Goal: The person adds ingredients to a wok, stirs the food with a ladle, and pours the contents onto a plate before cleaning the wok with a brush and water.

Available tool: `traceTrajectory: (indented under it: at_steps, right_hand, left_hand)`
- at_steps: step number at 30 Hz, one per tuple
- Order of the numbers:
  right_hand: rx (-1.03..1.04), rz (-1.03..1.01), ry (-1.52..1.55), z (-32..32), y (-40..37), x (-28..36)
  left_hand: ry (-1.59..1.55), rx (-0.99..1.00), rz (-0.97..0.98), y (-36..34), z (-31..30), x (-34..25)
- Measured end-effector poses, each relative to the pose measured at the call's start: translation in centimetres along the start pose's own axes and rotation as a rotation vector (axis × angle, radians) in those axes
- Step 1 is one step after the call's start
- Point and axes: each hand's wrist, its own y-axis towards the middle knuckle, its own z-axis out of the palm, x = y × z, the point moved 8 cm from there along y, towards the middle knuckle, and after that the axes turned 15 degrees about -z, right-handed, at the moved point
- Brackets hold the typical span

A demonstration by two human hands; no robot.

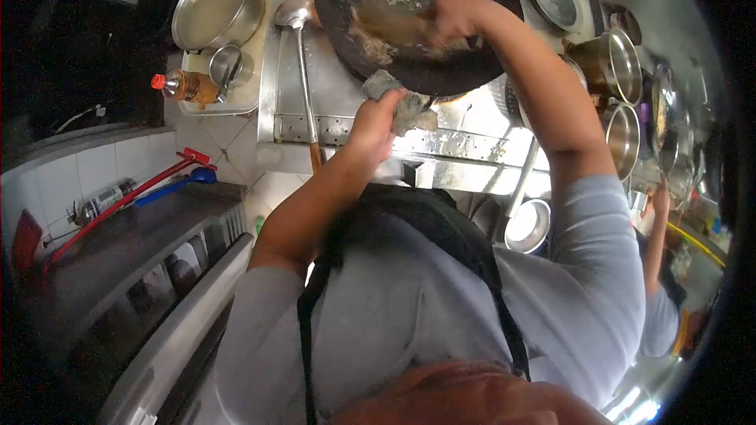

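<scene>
A dark wok (461, 75) stands tilted at the top of the view, with murky brown water and foam in it. My left hand (374, 126) is closed on a grey cloth (384, 86) at the wok's near rim. Whether it also grips a wok handle under the cloth is hidden. My right hand (461, 20) reaches down inside the wok, its fingers curled and somewhat blurred at the water. What they hold, if anything, I cannot make out. Left of the wok, a long-handled ladle (305, 83) lies on the steel stove top.
A tray (250, 98) at the left bears a large pot (206, 16), a small metal cup (236, 63) and a red-capped bottle (189, 86). Metal pots (620, 138) stand at the right. A white bowl (528, 228) is near my right side. Another person's arm (655, 236) shows at far right.
</scene>
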Motion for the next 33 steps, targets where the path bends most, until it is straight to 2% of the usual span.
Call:
traceTrajectory:
  at_steps: [1,3,4,6,7,8,9,11,12,13,14,15,17,19,21,23,24,26,27,28,29,30,31,33]
  right_hand:
    - [-0.001,0.001,0.009,0.6,-0.1,0.6]
    - [-0.173,0.045,-0.061,-0.2,-0.2,2.0]
    - [0.057,0.141,-0.059,0.7,-2.1,2.7]
    - [0.170,-0.040,-0.094,1.1,-5.8,2.1]
    - [0.345,0.082,-0.159,0.4,-8.0,1.3]
    - [0.369,0.091,-0.334,0.7,-7.4,-4.2]
    - [0.405,0.189,-0.515,-2.3,-8.7,-2.8]
    - [0.249,0.357,-0.626,-6.0,-6.7,-4.2]
    - [0.021,0.269,-0.629,-7.2,-3.8,-5.0]
    - [-0.202,0.182,-0.622,-7.4,-1.6,-5.6]
    - [-0.224,0.190,-0.569,-6.3,-0.8,-4.4]
    - [-0.250,0.197,-0.522,-5.3,-0.2,-2.4]
    - [-0.067,0.141,-0.479,-1.2,-0.7,0.4]
    - [0.041,0.007,-0.414,1.2,-3.6,0.5]
    - [0.099,0.069,-0.494,-1.2,-7.8,0.6]
    - [0.260,0.314,-0.551,-3.8,-7.3,-3.8]
    - [0.254,0.306,-0.558,-4.4,-4.9,-5.4]
    - [-0.322,0.235,-0.586,-7.0,-0.5,-6.6]
    - [-0.299,0.258,-0.486,-6.7,0.4,-3.6]
    - [-0.318,0.237,-0.452,-5.2,2.1,-2.4]
    - [-0.325,0.168,-0.397,-3.2,3.2,-0.8]
    - [-0.220,0.062,-0.390,-1.0,4.1,-0.1]
    - [-0.274,-0.033,-0.351,-0.3,1.6,2.9]
    - [-0.017,-0.031,-0.233,0.5,-2.8,3.8]
  left_hand:
    - [0.040,-0.043,-0.041,0.4,-0.5,0.5]
    - [0.083,-0.084,-0.065,0.8,-0.6,0.2]
    - [0.047,-0.085,-0.097,0.3,-0.3,0.1]
    - [0.008,-0.090,-0.124,0.4,-0.4,0.5]
    - [-0.068,-0.094,-0.174,1.0,-0.9,1.6]
    - [-0.144,-0.095,-0.217,1.8,-1.3,2.3]
    - [-0.143,-0.098,-0.210,2.2,-1.5,2.4]
    - [-0.038,-0.093,-0.178,2.4,-1.5,2.8]
    - [-0.035,-0.093,-0.171,2.4,-1.7,2.7]
    - [0.260,-0.160,-0.113,2.0,-2.2,2.1]
    - [0.556,-0.224,-0.056,1.6,-2.2,1.6]
    - [0.558,-0.221,-0.048,1.7,-1.7,1.4]
    - [-0.077,-0.153,-0.220,1.9,-1.3,2.5]
    - [-0.036,-0.142,-0.154,1.1,-0.3,1.2]
    - [-0.002,-0.143,-0.100,0.7,-0.2,1.0]
    - [-0.025,-0.100,-0.094,1.1,-0.1,1.5]
    - [-0.027,-0.104,-0.083,1.2,0.0,1.3]
    - [0.026,-0.122,-0.032,0.6,0.2,0.9]
    - [0.026,-0.129,-0.029,0.8,-0.1,0.9]
    - [-0.091,-0.121,-0.142,1.6,-0.5,2.0]
    - [-0.212,-0.108,-0.252,2.2,-0.9,3.1]
    - [-0.214,-0.108,-0.243,2.7,-1.3,3.3]
    - [-0.227,-0.088,-0.278,3.3,-1.5,4.0]
    - [-0.245,-0.060,-0.311,3.5,-1.3,4.2]
